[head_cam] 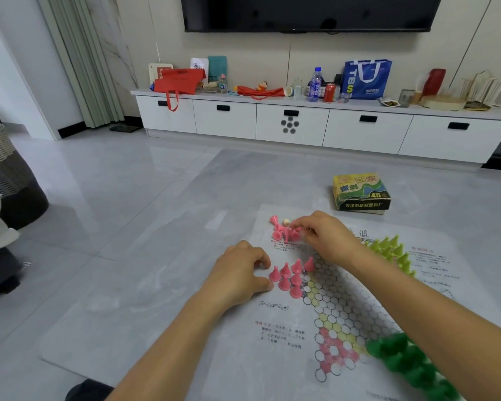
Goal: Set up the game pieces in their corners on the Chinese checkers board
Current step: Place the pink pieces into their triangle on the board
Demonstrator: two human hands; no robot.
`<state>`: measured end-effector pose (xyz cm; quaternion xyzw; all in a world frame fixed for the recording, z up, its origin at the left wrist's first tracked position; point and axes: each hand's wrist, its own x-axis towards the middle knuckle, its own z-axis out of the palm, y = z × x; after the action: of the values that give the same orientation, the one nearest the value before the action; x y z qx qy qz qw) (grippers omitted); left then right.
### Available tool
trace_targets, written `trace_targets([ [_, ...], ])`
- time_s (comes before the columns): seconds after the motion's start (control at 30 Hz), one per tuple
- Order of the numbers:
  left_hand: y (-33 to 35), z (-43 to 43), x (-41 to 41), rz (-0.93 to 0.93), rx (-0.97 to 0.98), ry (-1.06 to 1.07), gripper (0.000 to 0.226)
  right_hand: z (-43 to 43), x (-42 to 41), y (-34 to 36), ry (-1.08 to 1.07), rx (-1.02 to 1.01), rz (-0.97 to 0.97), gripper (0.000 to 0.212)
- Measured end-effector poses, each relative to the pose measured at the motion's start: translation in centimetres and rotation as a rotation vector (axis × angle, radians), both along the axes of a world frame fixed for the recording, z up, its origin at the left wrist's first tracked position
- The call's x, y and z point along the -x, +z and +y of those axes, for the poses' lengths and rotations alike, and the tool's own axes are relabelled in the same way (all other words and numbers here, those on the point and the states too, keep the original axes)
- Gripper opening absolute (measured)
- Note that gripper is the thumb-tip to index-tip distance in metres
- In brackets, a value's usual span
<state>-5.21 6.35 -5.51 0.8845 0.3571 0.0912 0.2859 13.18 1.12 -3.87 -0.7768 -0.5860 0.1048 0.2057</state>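
A paper Chinese checkers board (344,302) lies on a grey mat. Several pink cone pieces (291,274) stand upright in its left corner. A loose heap of pink pieces (284,232) lies beyond that corner, some on their sides. My right hand (321,235) reaches into the heap, and its fingertips pinch a pink piece. My left hand (240,273) rests on the mat beside the standing pink pieces, fingers curled, thumb close to the nearest cone. Light green pieces (391,250) fill the far right corner. Dark green pieces (408,360) fill the near corner, partly hidden by my right forearm.
The yellow and green game box (360,192) sits on the mat beyond the board. A white TV cabinet (289,123) with bags and bottles runs along the far wall. A woven basket (0,157) stands at the left.
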Motion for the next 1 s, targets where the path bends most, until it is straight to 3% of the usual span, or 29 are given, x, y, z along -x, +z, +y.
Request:
trace_targets([
  [0.23,0.1,0.0,0.0,0.010,-0.007,-0.004,0.035,0.3,-0.3,-0.2,-0.054,0.024,-0.003,0.005],
  [0.33,0.2,-0.1,0.0,0.017,-0.009,-0.003,0.036,-0.2,-0.4,-0.2,-0.122,0.041,-0.046,0.006],
  [0.47,0.2,-0.1,0.1,0.016,-0.016,-0.004,0.036,-1.2,-0.6,0.1,-0.174,0.101,-0.117,0.025],
  [0.7,0.3,-0.2,0.1,0.017,-0.011,0.001,0.035,-4.6,-0.2,0.9,-0.172,0.070,0.014,0.009],
  [1.0,0.2,-0.4,0.1,0.016,-0.023,0.006,0.034,-6.7,0.3,0.5,-0.109,0.077,-0.005,0.005],
])
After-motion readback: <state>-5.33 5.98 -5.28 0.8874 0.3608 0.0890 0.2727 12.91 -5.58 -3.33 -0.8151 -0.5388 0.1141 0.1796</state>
